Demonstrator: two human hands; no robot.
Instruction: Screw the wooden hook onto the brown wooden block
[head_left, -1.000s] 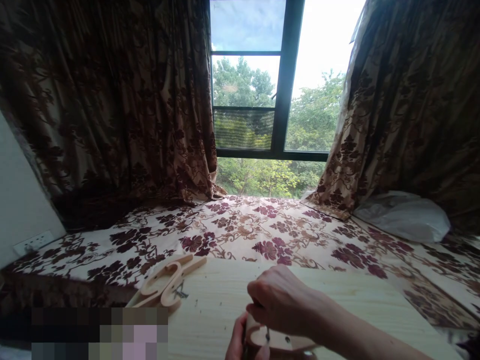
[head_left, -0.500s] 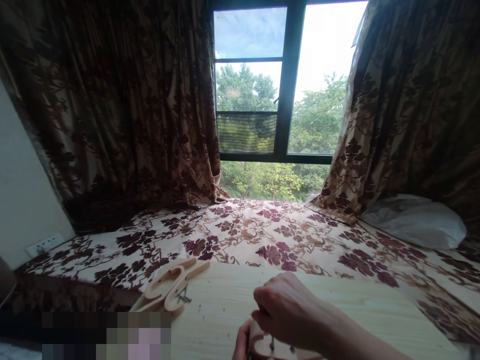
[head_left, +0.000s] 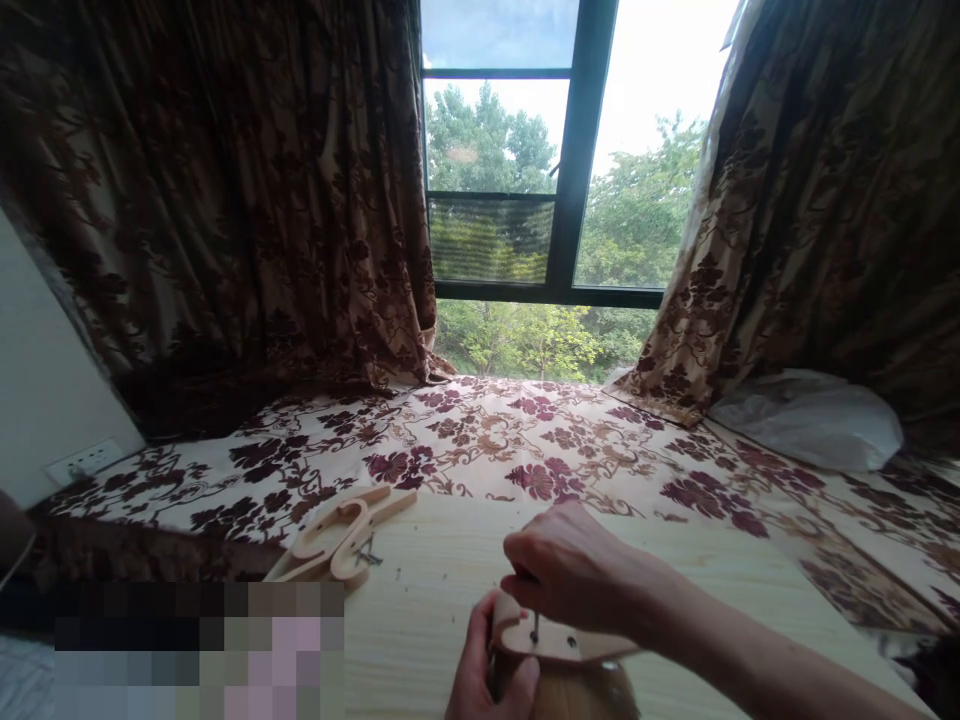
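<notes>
My left hand (head_left: 487, 665) grips a pale curved wooden piece (head_left: 551, 643) at its left end, thumb in front and fingers behind. Two dark holes or screw heads show in the wood. Above it my right hand (head_left: 559, 560) is closed in a fist around a screwdriver (head_left: 535, 622); only its thin metal shaft shows, standing upright on the left screw spot, and the handle is hidden. Under the wooden piece is a rounded brown object (head_left: 585, 690), partly cut off by the frame's lower edge. Everything rests over a light wooden board (head_left: 420, 640).
More curved wooden pieces (head_left: 352, 540) lie at the board's left edge, with a small pile of screws (head_left: 369, 552) beside them. Tiny dark bits dot the board. Behind are flowered cloth (head_left: 480, 440), a window (head_left: 570, 200), curtains (head_left: 300, 200) and a white plastic bag (head_left: 810, 420).
The view has tipped down, so more of the left hand, the wooden piece and the brown object shows. My right fist stays above the piece, with more of the shaft visible.
</notes>
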